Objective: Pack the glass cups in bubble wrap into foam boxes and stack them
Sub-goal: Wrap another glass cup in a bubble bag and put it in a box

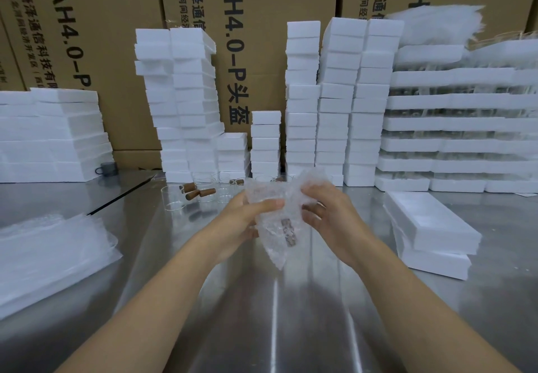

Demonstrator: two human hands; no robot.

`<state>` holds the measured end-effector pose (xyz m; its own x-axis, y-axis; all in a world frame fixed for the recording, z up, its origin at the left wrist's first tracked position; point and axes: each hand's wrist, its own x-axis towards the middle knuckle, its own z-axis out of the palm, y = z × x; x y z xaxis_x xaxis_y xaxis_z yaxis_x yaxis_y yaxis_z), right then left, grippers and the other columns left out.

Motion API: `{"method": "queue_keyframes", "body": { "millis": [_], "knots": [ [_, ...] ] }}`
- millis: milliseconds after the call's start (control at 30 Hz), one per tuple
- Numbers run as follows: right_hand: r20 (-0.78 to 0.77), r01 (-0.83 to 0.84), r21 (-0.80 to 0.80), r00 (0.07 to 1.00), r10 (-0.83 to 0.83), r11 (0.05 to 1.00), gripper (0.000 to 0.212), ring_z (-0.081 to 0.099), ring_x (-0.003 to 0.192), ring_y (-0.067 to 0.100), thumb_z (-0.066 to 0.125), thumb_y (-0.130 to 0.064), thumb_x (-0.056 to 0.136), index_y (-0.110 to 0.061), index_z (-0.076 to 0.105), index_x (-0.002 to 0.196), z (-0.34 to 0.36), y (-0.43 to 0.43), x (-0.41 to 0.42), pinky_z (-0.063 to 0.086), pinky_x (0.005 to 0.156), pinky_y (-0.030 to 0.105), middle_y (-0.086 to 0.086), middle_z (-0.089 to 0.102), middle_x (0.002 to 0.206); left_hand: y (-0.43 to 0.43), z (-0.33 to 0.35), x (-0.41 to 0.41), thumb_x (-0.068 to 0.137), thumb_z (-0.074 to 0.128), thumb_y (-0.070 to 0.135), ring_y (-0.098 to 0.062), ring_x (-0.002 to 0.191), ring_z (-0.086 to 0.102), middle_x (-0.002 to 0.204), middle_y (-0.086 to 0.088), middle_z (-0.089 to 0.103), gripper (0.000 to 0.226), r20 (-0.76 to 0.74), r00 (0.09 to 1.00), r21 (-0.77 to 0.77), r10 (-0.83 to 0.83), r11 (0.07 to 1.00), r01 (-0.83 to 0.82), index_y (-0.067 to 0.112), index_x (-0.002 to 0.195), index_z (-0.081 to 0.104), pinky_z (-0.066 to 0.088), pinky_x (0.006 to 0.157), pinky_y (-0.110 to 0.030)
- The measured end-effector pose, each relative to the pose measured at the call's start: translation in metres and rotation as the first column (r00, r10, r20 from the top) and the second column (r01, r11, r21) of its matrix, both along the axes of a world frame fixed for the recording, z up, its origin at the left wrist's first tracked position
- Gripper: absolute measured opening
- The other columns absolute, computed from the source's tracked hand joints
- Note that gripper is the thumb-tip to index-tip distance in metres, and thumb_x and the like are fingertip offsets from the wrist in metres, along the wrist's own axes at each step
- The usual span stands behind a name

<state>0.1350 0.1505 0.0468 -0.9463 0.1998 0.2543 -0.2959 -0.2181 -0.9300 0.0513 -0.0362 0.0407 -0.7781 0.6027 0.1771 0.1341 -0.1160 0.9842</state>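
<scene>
Above the middle of the steel table (270, 314) I hold a clear bubble-wrap bag (279, 197) with a glass cup inside; its brown wooden handle (288, 231) shows through the wrap. My left hand (247, 215) grips the bag's left side, thumb across the front. My right hand (323, 212) pinches the right side near the top. Several bare glass cups (174, 200) with wooden handles (201, 192) stand behind on the table. A white foam box (431, 221) lies on another one at the right.
Tall stacks of white foam boxes (334, 101) line the back, with flat foam slabs (49, 136) at left and layered foam trays of glasses (460, 128) at right. A pile of bubble-wrap bags (49, 259) lies at near left. Cardboard cartons (256, 52) stand behind.
</scene>
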Motion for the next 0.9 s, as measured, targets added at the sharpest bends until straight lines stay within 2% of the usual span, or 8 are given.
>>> {"method": "queue_keyframes", "body": {
  "millis": [67, 133, 233, 400, 467, 600, 733, 900],
  "knots": [
    [0.061, 0.015, 0.056, 0.998, -0.018, 0.998, 0.053, 0.071, 0.11, 0.029, 0.083, -0.041, 0.086, -0.022, 0.06, 0.13, -0.003, -0.001, -0.002, 0.057, 0.099, 0.044, 0.004, 0.071, 0.125, 0.001, 0.002, -0.001, 0.077, 0.088, 0.044, -0.029, 0.113, 0.075, 0.128, -0.008, 0.077, 0.067, 0.059, 0.997, 0.065, 0.051, 0.996, -0.055, 0.021, 0.137, 0.069, 0.054, 0.085, -0.035],
    [0.12, -0.012, 0.16, 0.993, -0.008, 0.987, 0.074, 0.072, 0.114, 0.029, 0.09, -0.05, 0.076, -0.029, 0.054, 0.137, -0.004, -0.003, -0.001, 0.059, 0.098, 0.046, 0.002, 0.073, 0.126, -0.001, 0.003, -0.003, 0.075, 0.09, 0.047, -0.028, 0.113, 0.075, 0.129, -0.008, 0.077, 0.073, 0.096, 0.992, 0.113, 0.085, 0.989, -0.096, 0.019, 0.139, 0.068, 0.054, 0.088, -0.037],
    [0.143, -0.017, 0.273, 0.989, -0.023, 0.962, 0.056, 0.075, 0.098, 0.019, 0.09, -0.035, 0.078, -0.023, 0.063, 0.126, -0.007, -0.004, -0.001, 0.06, 0.09, 0.037, 0.005, 0.079, 0.109, -0.006, 0.005, -0.005, 0.077, 0.088, 0.05, -0.027, 0.115, 0.076, 0.129, -0.008, 0.077, 0.071, 0.143, 0.984, 0.144, 0.102, 0.982, -0.123, 0.018, 0.138, 0.07, 0.056, 0.092, -0.04],
    [0.105, 0.073, 0.198, 0.99, -0.095, 0.977, 0.029, 0.074, 0.082, 0.006, 0.084, -0.015, 0.086, -0.026, 0.07, 0.109, -0.006, -0.001, -0.002, 0.054, 0.079, 0.029, 0.002, 0.08, 0.092, -0.012, 0.006, -0.008, 0.066, 0.093, 0.064, -0.025, 0.11, 0.077, 0.124, -0.006, 0.079, 0.061, 0.147, 0.983, 0.083, 0.111, 0.989, -0.124, 0.027, 0.114, 0.084, 0.054, 0.099, -0.042],
    [0.083, 0.108, 0.172, 0.989, -0.124, 0.979, 0.025, 0.072, 0.077, 0.005, 0.083, -0.015, 0.088, -0.026, 0.071, 0.106, -0.007, 0.0, -0.002, 0.055, 0.075, 0.026, -0.003, 0.079, 0.088, -0.012, 0.005, -0.009, 0.061, 0.097, 0.062, -0.022, 0.101, 0.079, 0.121, -0.007, 0.08, 0.065, 0.154, 0.983, 0.073, 0.1, 0.991, -0.112, 0.025, 0.113, 0.083, 0.057, 0.092, -0.038],
    [0.052, 0.153, 0.112, 0.986, -0.16, 0.982, 0.024, 0.072, 0.075, 0.01, 0.08, -0.01, 0.09, -0.021, 0.072, 0.11, -0.006, 0.0, -0.002, 0.059, 0.07, 0.024, 0.0, 0.078, 0.085, -0.009, 0.003, -0.009, 0.068, 0.095, 0.048, -0.029, 0.102, 0.078, 0.123, -0.013, 0.079, 0.068, 0.138, 0.989, 0.089, 0.053, 0.994, -0.066, 0.015, 0.125, 0.077, 0.065, 0.081, -0.039],
    [0.025, 0.139, 0.095, 0.99, -0.142, 0.986, 0.039, 0.073, 0.084, 0.02, 0.076, -0.003, 0.091, -0.022, 0.066, 0.124, -0.006, -0.002, -0.003, 0.063, 0.075, 0.032, 0.013, 0.074, 0.101, -0.004, 0.0, -0.008, 0.066, 0.094, 0.042, -0.033, 0.113, 0.076, 0.125, -0.013, 0.078, 0.075, 0.1, 0.995, 0.07, 0.029, 0.997, -0.037, 0.013, 0.132, 0.072, 0.063, 0.096, -0.053],
    [0.032, -0.006, 0.176, 0.999, 0.001, 0.984, 0.047, 0.073, 0.093, 0.023, 0.072, 0.006, 0.088, -0.019, 0.069, 0.128, -0.008, -0.001, -0.004, 0.063, 0.088, 0.039, 0.015, 0.071, 0.104, -0.002, -0.003, -0.006, 0.071, 0.087, 0.041, -0.03, 0.117, 0.075, 0.125, -0.009, 0.079, 0.063, 0.037, 0.999, 0.001, -0.014, 1.0, 0.014, 0.019, 0.129, 0.074, 0.057, 0.104, -0.051]
  ]
}}
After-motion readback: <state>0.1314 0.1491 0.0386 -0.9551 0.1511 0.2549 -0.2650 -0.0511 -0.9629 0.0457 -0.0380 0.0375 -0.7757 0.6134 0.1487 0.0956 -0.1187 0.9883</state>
